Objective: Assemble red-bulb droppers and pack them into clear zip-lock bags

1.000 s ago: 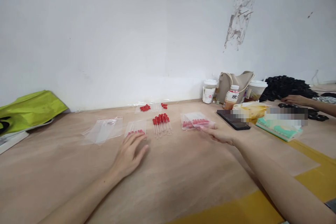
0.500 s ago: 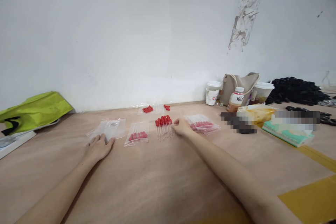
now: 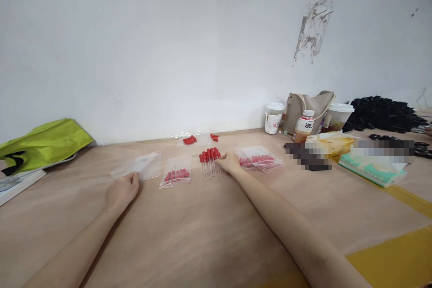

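Droppers (image 3: pixel 210 162) touching curled R hand (image 3: pixel 229 162), L hand (image 3: pixel 123 189) pinching empty bag (image 3: pixel 140 167) edge, table (image 3: pixel 202 234).

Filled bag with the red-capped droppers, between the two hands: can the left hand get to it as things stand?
Probably yes. The left hand rests at the empty clear bags, and the filled bag lies just beside it with only bare table between.
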`<state>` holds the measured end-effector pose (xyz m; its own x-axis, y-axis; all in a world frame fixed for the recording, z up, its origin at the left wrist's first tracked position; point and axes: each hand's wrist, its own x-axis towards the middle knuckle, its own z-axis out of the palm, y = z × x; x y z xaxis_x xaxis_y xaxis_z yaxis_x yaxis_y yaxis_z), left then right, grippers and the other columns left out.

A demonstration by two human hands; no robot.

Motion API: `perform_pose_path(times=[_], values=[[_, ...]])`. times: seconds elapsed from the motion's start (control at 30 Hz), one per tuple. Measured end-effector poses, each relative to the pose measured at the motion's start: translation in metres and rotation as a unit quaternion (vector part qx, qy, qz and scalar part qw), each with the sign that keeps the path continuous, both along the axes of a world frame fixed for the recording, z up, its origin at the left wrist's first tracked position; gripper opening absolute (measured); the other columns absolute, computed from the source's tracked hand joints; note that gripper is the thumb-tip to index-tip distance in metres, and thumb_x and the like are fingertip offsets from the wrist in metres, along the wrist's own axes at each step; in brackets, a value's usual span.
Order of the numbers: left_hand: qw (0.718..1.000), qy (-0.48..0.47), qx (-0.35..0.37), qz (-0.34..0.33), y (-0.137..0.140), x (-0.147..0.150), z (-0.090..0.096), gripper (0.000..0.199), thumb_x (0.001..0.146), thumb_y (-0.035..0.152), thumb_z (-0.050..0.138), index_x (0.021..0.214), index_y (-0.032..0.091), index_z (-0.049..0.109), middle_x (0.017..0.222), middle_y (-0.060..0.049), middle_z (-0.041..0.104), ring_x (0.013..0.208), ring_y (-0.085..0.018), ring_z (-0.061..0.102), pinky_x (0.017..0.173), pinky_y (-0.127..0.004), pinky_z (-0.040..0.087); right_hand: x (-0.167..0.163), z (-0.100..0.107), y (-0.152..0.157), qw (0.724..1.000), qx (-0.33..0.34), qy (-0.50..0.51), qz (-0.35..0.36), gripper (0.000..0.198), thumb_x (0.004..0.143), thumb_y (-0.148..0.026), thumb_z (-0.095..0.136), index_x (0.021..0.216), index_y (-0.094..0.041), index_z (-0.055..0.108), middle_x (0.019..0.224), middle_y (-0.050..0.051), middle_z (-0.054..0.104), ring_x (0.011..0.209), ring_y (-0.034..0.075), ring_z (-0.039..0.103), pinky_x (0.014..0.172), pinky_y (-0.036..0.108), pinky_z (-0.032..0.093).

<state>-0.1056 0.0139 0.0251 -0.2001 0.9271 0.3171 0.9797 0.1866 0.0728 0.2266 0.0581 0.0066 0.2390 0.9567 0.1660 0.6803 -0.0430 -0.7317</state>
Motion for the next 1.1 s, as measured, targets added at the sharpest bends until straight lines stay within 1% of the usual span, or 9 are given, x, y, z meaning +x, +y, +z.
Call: perform_pose_path(times=[0.1, 0.23, 0.33, 0.43, 0.57, 0.7, 0.8, 0.9, 1.1], values=[[0.997, -0.014, 0.066, -0.024, -0.010, 0.014, 0.010, 0.048, 0.090, 0.038, 0.022, 0.110, 0.015, 0.058, 0.091, -0.015, 0.067, 0.080, -0.034, 0.062, 0.059, -0.041, 0.047, -0.004, 0.001, 0.000, 1.000, -0.003, 0.001, -0.010, 0.014, 0.058, -0.025, 0.057, 0.047, -0.017, 0.056, 0.049, 0.004, 0.056, 0.055, 0.016, 0.055, 0.049, 0.023, 0.035], [0.967, -0.020, 0.145, -0.206, -0.023, 0.047, 0.020, 0.036, 0.088, 0.035, 0.033, 0.109, 0.021, 0.059, 0.116, -0.001, 0.059, 0.110, -0.019, 0.051, 0.093, -0.030, 0.040, -0.009, 0.004, 0.000, 1.000, 0.000, 0.018, -0.019, 0.017, 0.059, -0.024, 0.057, 0.045, -0.018, 0.050, 0.044, 0.002, 0.049, 0.052, 0.016, 0.052, 0.046, 0.023, 0.032], [0.857, -0.028, 0.148, -0.494, -0.038, 0.076, 0.020, 0.032, 0.088, 0.028, 0.037, 0.107, 0.019, 0.061, 0.111, -0.004, 0.062, 0.107, -0.018, 0.054, 0.099, -0.035, 0.035, -0.004, 0.009, -0.001, 0.999, 0.001, 0.043, -0.015, 0.025, 0.062, -0.026, 0.056, 0.040, -0.019, 0.044, 0.038, -0.001, 0.039, 0.047, 0.014, 0.047, 0.043, 0.023, 0.029], [0.810, -0.044, 0.058, -0.581, -0.062, 0.101, 0.015, 0.032, 0.089, 0.024, 0.038, 0.116, 0.020, 0.054, 0.115, -0.004, 0.059, 0.112, -0.017, 0.049, 0.100, -0.036, 0.034, 0.009, 0.016, -0.006, 0.996, -0.002, 0.084, 0.005, 0.030, 0.064, -0.030, 0.056, 0.040, -0.019, 0.042, 0.037, -0.003, 0.034, 0.042, 0.011, 0.042, 0.041, 0.022, 0.027], [0.790, -0.053, -0.107, -0.602, -0.091, 0.119, 0.008, 0.040, 0.090, 0.032, 0.039, 0.129, 0.025, 0.039, 0.132, -0.003, 0.043, 0.124, -0.019, 0.034, 0.103, -0.039, 0.028, 0.037, 0.026, -0.028, 0.986, 0.004, 0.156, 0.064, 0.021, 0.069, -0.032, 0.051, 0.056, -0.016, 0.050, 0.043, -0.004, 0.041, 0.038, 0.007, 0.037, 0.039, 0.020, 0.028], [0.799, -0.051, -0.168, -0.576, -0.098, 0.120, 0.004, 0.042, 0.091, 0.037, 0.035, 0.132, 0.031, 0.032, 0.139, -0.001, 0.031, 0.128, -0.022, 0.025, 0.104, -0.047, 0.019, 0.063, 0.025, -0.070, 0.967, 0.053, 0.221, 0.114, 0.023, 0.070, -0.034, 0.052, 0.084, -0.016, 0.049, 0.062, -0.003, 0.055, 0.049, 0.007, 0.047, 0.047, 0.018, 0.036], [0.796, -0.074, -0.175, -0.575, -0.097, 0.121, 0.001, 0.039, 0.092, 0.034, 0.030, 0.132, 0.033, 0.032, 0.140, 0.001, 0.030, 0.128, -0.020, 0.026, 0.104, -0.046, 0.021, 0.078, 0.017, -0.101, 0.924, 0.088, 0.323, 0.184, 0.063, 0.064, -0.030, 0.060, 0.118, -0.019, 0.029, 0.058, -0.007, 0.053, 0.048, 0.008, 0.049, 0.046, 0.018, 0.037], [0.788, -0.103, -0.146, -0.590, -0.097, 0.126, -0.003, 0.041, 0.093, 0.030, 0.030, 0.133, 0.031, 0.028, 0.139, 0.001, 0.031, 0.127, -0.019, 0.027, 0.105, -0.043, 0.023, 0.085, 0.006, -0.118, 0.905, 0.059, 0.378, 0.187, 0.091, 0.060, -0.025, 0.063, 0.129, -0.024, 0.005, 0.056, -0.010, 0.053, 0.042, 0.010, 0.050, 0.043, 0.020, 0.039], [0.813, -0.138, -0.043, -0.564, -0.094, 0.127, -0.007, 0.034, 0.089, 0.027, 0.038, 0.122, 0.026, 0.047, 0.126, -0.003, 0.049, 0.119, -0.020, 0.040, 0.099, -0.039, 0.033, 0.082, -0.009, -0.119, 0.898, 0.071, 0.426, 0.088, 0.077, 0.065, -0.032, 0.057, 0.124, -0.023, 0.009, 0.055, -0.009, 0.055, 0.041, 0.012, 0.054, 0.039, 0.020, 0.041]])
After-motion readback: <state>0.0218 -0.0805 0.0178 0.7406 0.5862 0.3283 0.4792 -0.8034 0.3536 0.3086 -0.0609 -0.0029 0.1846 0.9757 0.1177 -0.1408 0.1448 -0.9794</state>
